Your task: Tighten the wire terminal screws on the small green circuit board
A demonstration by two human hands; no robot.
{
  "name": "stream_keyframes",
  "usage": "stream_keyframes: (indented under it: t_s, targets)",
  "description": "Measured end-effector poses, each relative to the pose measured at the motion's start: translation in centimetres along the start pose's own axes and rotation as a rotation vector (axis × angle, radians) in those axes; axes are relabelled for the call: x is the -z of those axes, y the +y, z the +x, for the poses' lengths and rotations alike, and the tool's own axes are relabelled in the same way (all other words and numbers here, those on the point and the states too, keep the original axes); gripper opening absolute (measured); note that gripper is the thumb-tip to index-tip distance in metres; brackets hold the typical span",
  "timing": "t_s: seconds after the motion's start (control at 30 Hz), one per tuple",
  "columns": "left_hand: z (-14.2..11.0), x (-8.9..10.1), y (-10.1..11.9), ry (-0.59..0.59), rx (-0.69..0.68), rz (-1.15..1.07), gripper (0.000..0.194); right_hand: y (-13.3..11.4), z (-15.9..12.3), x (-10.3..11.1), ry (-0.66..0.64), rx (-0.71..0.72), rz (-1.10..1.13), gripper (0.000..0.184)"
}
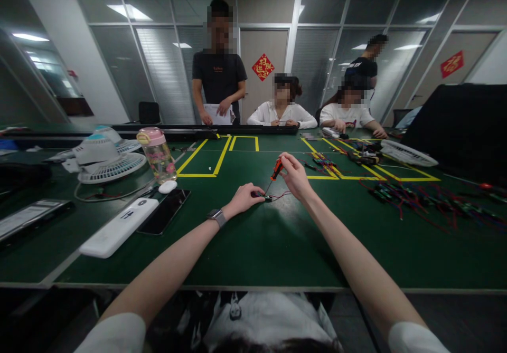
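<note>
My right hand (295, 174) is closed around the red and black handle of a screwdriver (276, 171), whose thin shaft slants down to the left. The screwdriver's tip points at a small wired circuit board (268, 199) lying on the green table (245, 253). My left hand (244, 199) pinches that board's left end between thumb and fingers. Red wires run from the board to the right, below my right hand. The exact spot where the tip meets the board is too small to make out.
To the left are a white power bank (119, 229), a black phone (168, 213), a pink-lidded bottle (156, 155) and a white fan (105, 158). A heap of wired boards (420, 200) lies at right. Yellow tape (198, 175) marks the table; several people are across it.
</note>
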State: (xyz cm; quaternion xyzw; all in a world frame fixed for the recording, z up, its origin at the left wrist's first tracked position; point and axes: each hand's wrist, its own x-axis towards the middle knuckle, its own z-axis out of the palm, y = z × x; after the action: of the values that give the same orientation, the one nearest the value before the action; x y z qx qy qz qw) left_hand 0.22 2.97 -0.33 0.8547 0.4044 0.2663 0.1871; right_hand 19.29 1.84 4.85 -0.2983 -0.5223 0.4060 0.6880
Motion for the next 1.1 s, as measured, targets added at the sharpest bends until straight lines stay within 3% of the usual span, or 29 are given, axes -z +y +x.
stream_keyframes:
  t_s: [0.3,0.53,0.8,1.1]
  targets:
    - [0.2,-0.52,-0.67,0.023,-0.011,-0.01,0.02,-0.12,-0.02,-0.11,-0.048,-0.051,0.131,0.034]
    - [0.05,-0.14,-0.17,0.011,-0.005,0.001,0.02,-0.21,-0.22,-0.27,-0.005,-0.03,0.068,0.03]
    - [-0.01,-0.07,-0.03,0.011,-0.009,-0.005,0.02,-0.39,-0.37,-0.72,-0.075,-0.05,0.111,0.034]
    - [0.06,-0.07,0.03,0.002,0.002,0.015,0.02,-0.16,-0.24,-0.26,-0.001,-0.007,0.029,0.029]
